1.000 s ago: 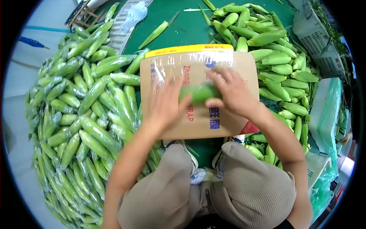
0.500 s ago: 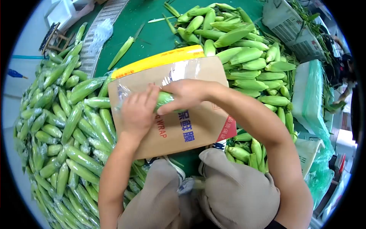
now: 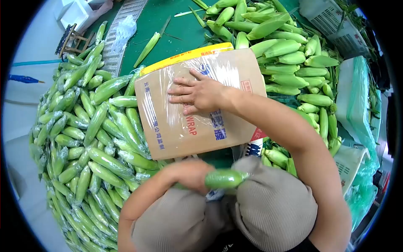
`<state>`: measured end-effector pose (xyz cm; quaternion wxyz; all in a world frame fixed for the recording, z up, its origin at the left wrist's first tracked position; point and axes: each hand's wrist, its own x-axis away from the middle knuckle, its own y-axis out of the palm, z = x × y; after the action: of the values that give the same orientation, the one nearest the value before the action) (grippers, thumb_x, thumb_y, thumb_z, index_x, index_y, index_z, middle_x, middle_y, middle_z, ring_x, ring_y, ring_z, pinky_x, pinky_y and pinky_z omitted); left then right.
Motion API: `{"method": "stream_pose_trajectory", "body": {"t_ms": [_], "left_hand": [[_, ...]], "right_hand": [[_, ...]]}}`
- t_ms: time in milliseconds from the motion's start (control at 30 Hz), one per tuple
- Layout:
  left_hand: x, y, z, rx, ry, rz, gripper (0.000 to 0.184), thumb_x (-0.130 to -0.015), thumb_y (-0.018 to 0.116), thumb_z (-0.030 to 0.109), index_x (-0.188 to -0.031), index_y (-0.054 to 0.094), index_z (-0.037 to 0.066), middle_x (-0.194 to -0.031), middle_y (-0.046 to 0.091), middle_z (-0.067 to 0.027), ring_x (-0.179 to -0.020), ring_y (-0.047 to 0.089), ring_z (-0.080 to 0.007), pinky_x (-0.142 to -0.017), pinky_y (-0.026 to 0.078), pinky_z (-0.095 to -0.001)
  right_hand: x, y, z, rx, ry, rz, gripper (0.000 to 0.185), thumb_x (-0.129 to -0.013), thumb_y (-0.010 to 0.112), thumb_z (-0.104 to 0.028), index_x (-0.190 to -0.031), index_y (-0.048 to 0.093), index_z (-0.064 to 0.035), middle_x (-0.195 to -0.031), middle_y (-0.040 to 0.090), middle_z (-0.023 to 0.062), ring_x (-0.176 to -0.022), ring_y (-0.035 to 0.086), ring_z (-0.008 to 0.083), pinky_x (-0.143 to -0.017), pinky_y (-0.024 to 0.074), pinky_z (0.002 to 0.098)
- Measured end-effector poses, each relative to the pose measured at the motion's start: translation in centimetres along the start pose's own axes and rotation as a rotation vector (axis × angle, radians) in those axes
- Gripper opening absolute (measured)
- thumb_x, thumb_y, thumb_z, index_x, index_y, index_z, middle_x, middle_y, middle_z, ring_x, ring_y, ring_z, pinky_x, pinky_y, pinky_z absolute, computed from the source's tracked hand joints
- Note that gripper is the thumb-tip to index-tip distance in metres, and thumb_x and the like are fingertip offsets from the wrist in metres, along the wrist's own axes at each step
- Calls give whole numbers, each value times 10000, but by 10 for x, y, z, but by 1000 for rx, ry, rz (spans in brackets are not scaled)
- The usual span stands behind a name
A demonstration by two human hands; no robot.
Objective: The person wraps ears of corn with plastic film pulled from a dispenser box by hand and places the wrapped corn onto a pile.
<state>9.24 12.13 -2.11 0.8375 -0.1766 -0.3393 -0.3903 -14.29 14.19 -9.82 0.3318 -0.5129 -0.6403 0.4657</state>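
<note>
While a glossy green corn ear (image 3: 225, 179), blunt-ended and smooth in its clear wrap, is held above the gap between the ribbed-cloth knees (image 3: 279, 201) by the left hand (image 3: 193, 175), whose blurred fingers are clamped on one end, the shiny, creased film (image 3: 235, 69) over a printed brown carton (image 3: 163, 140) is pressed by the right hand (image 3: 197, 94), its fingers spread apart. Plastic-wrapped ears (image 3: 75, 155) are heaped at left, and matte, husk-covered ears (image 3: 285, 50) are piled at right on a green surface (image 3: 145, 27), near a perforated crate (image 3: 336, 27).

Wrapped green corn (image 3: 225, 178) points sideways near the carton (image 3: 172, 122).
</note>
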Motion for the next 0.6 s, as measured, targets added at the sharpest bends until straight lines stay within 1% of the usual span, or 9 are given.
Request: {"method": "stream_pose_trajectory", "body": {"t_ms": [67, 133, 167, 200, 233, 400, 500, 533, 600], "left_hand": [[-26, 18, -33, 251, 158, -247, 554, -754, 842, 193, -1248, 629, 59, -1181, 717, -157, -1106, 674, -289, -957, 515, -398], [-30, 28, -43, 152, 218, -75, 582, -752, 855, 226, -1245, 615, 32, -1161, 707, -168, -1089, 669, -285, -945, 514, -395], [-30, 34, -48, 105, 248, 1, 598, -752, 862, 243, -1244, 609, 18, -1151, 702, -173, -1081, 666, -284, -939, 514, -394], [-32, 38, -54, 173, 187, -34, 638, -768, 869, 255, -1286, 593, 5, -1239, 673, -179, -1136, 644, -261, -969, 501, -380], [-29, 38, -58, 321, 230, -40, 701, -780, 878, 263, -1358, 567, 17, -1237, 675, -171, -1147, 645, -256, -994, 498, -367], [-45, 70, -109, 642, 141, -51, 797, -783, 897, 210, -1472, 531, 51, -1329, 673, -126, -1247, 628, -202, -1053, 494, -350], [12, 26, -54, 303, 53, 130, 734, -807, 878, 151, -1461, 563, 41, -1331, 695, -124, -1225, 656, -214, -1041, 512, -348], [41, 16, -40, 273, 30, 248, 589, -852, 840, 124, -1391, 632, 9, -1344, 707, -137, -1208, 683, -242, -1057, 523, -373], [85, 28, -42, 649, 247, 603, 496, -875, 837, 168, -1314, 688, -8, -1291, 739, -136, -1208, 697, -256, -1097, 513, -389]], "right_hand": [[3, 8, -6, 110, -51, 56, 647, -983, 586, -531, -1561, 499, -256, -1666, 401, 37, -1577, 290, 262, -1288, 173, 572], [14, 3, -28, 407, -83, 132, 643, -928, 669, -439, -1509, 549, -193, -1582, 495, 130, -1506, 419, 304, -1255, 301, 528], [27, -45, -64, -176, -23, -304, 645, -824, 740, -345, -1404, 598, -102, -1407, 581, 204, -1319, 580, 354, -1104, 471, 482], [65, -26, -91, -504, -144, -74, 619, -837, 783, -391, -1338, 617, -67, -1338, 603, 191, -1189, 639, 394, -975, 537, 479], [99, -4, -122, -672, -47, -57, 625, -884, 763, -468, -1293, 594, -26, -1178, 635, 207, -1103, 649, 411, -963, 523, 505], [177, 79, -142, -1279, 382, -934, 774, -836, 834, -532, -1353, 508, -57, -1154, 691, 174, -1041, 686, 339, -896, 527, 438], [169, 63, -141, -1262, 376, -757, 701, -850, 835, -495, -1335, 507, -110, -1072, 700, 149, -990, 688, 278, -830, 532, 411], [168, 55, -144, -1245, 397, -765, 641, -855, 848, -460, -1306, 519, -146, -1037, 694, 136, -950, 682, 245, -795, 539, 421], [142, 3, -137, -1478, 621, -905, 663, -818, 899, -394, -1312, 538, -139, -1053, 689, 123, -975, 684, 254, -848, 559, 435]]}}
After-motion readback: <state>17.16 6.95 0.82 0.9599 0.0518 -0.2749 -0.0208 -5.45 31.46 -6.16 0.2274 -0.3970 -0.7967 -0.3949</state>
